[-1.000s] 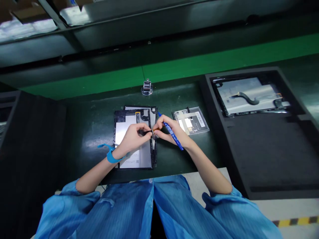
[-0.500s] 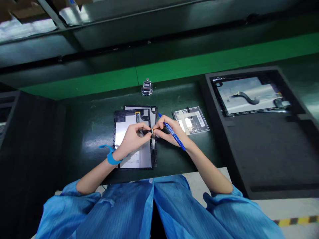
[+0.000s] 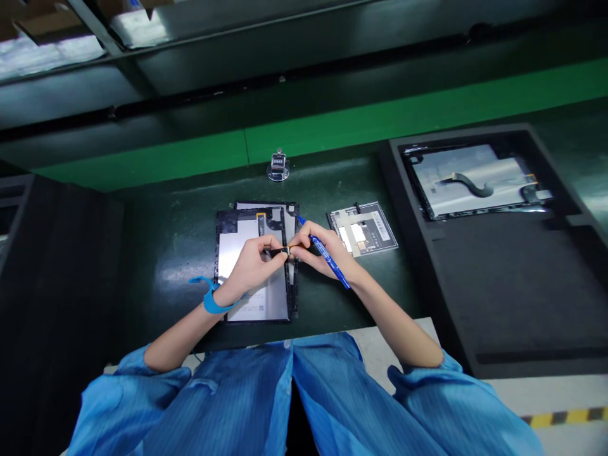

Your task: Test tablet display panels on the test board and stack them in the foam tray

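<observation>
- Dark green bench [image 3: 166, 228]: work looks midway, judged by the parts lying out and both hands occupied.
- Black tray [image 3: 513, 285], three o'clock from the hands: holds one panel [image 3: 506, 174] with a curved cable [image 3: 468, 182] over it; whether that panel is finished, I cannot tell.
- Front panel [image 3: 251, 304], toward eight o'clock, overlaps the rear panel [image 3: 291, 223]; it hides most of the latter, and the left arm covers its own middle.
- Circuit board [image 3: 361, 229], between two and three o'clock: lies apart, untouched.
- Left hand [image 3: 251, 263] pinches a dark ribbon [image 3: 275, 252]; right hand [image 3: 327, 239] pinches an amber strip [image 3: 291, 246].
- Blue pen-like tool [image 3: 329, 258]: lodged in the right hand, pointing toward eleven o'clock.
- Ribbon and strip meet at dial centre, above the panels' right edges; handling looks unfinished, fingers hide whether they are joined.
</observation>
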A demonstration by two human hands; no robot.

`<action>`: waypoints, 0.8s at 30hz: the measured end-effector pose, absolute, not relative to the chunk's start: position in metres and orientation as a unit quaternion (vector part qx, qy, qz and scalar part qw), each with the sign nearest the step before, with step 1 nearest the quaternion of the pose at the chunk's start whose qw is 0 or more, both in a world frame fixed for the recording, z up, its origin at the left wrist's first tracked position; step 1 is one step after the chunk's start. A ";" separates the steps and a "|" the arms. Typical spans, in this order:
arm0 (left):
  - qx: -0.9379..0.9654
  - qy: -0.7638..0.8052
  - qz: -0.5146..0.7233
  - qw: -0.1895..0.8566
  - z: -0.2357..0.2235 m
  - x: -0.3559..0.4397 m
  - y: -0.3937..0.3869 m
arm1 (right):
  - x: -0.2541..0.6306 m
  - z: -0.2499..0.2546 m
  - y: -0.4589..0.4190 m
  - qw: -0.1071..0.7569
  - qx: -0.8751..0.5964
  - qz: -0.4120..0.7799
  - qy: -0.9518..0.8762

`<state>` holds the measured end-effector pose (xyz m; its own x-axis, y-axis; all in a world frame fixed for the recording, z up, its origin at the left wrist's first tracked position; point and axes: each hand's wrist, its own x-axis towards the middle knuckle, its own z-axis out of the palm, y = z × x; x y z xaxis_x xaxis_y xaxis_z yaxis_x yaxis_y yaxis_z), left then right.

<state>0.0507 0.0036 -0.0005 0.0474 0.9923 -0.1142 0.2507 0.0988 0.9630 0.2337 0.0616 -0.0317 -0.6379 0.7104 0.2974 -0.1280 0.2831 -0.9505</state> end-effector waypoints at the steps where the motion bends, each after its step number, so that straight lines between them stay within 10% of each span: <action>1: 0.545 0.566 0.393 0.477 -0.001 0.050 0.004 | 0.234 -0.031 0.062 0.374 -0.209 0.567 -0.703; 24: 0.722 0.464 0.371 0.354 0.004 0.010 -0.033 | 0.245 -0.031 0.071 0.400 -0.298 0.498 -0.709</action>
<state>0.0098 -0.0332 0.0040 0.2945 0.9330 0.2067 0.4079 -0.3183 0.8558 0.2450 0.0709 -0.0315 -0.5028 0.8208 0.2712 0.0236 0.3267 -0.9448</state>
